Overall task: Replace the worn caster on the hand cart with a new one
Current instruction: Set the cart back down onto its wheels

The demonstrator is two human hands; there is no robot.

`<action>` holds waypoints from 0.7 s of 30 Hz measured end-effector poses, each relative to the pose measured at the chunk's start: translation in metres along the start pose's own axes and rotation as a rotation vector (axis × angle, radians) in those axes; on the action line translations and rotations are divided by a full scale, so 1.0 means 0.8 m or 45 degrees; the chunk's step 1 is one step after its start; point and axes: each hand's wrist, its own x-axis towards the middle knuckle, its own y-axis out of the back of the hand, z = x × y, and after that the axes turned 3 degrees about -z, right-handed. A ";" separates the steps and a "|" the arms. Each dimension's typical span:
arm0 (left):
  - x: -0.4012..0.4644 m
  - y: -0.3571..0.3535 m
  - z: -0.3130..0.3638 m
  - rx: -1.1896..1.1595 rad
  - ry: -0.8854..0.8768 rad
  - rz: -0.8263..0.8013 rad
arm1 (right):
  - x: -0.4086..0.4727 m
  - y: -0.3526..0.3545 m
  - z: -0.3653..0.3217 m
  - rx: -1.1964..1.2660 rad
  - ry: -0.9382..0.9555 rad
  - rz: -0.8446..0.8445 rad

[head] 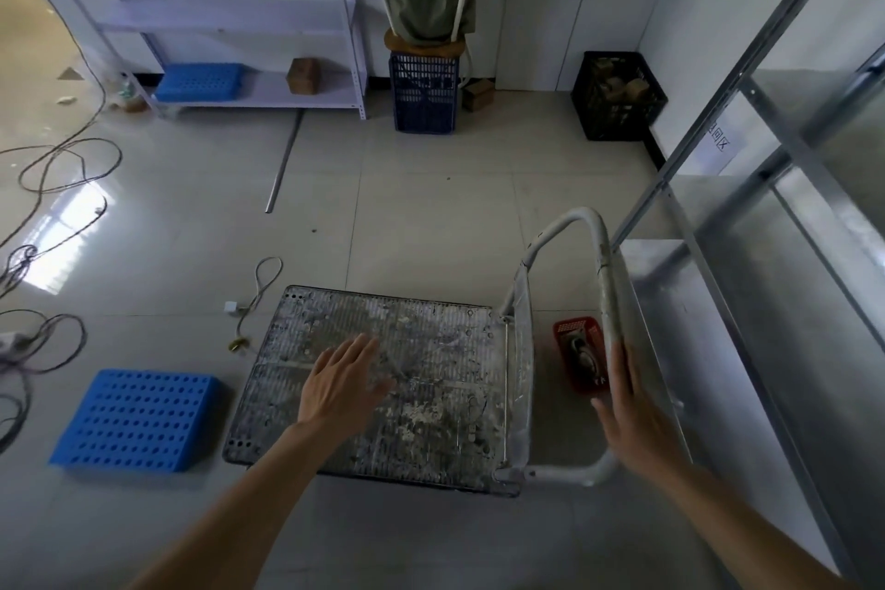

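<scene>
The hand cart [431, 335] stands on the tiled floor, its dirty ribbed grey deck facing up and its white tubular handle [608, 292] upright at the right end. My left hand [342, 381] hovers over the deck with fingers spread and straight. My right hand [632, 402] is flat beside the near part of the handle bar, fingers straight, holding nothing. Behind the handle a small red basket [570, 331] sits on the floor with a caster [582, 357] in it. The cart's own casters are hidden under the deck.
A blue perforated plastic block [136, 419] lies left of the cart. Cables [57, 168] loop over the floor at the left. A metal shelf frame [766, 187] rises at the right. A thin metal rod [285, 163], a blue crate [424, 93] and a black crate [618, 96] are farther back.
</scene>
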 end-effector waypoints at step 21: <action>-0.047 -0.013 -0.125 -0.061 0.083 -0.004 | 0.007 -0.107 -0.211 0.091 0.067 0.097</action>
